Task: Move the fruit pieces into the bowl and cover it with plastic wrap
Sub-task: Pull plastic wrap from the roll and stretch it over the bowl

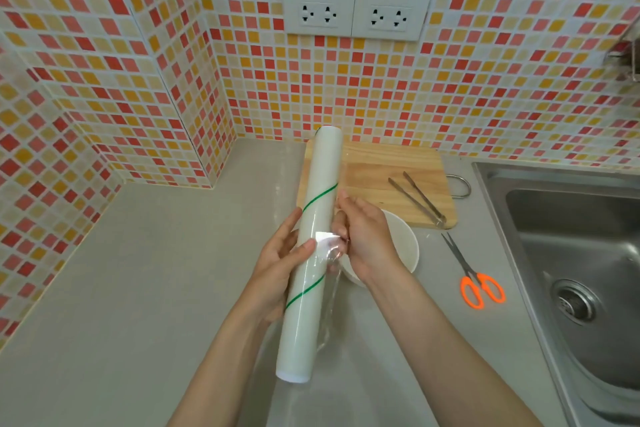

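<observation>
I hold a long white roll of plastic wrap (313, 246) with green diagonal lines above the counter, tilted away from me. My left hand (282, 263) grips the roll around its middle from the left. My right hand (363, 239) pinches the loose clear film edge (332, 253) at the roll's right side, and the film hangs down beside the roll. A white bowl (403, 246) sits on the counter under my right hand, mostly hidden by it. Whatever lies inside the bowl is hidden.
A wooden cutting board (388, 166) lies behind the bowl with metal tongs (417, 198) on it. Orange-handled scissors (474, 277) lie to the right. A steel sink (581, 253) fills the right side. Tiled walls with sockets (355, 14) stand behind.
</observation>
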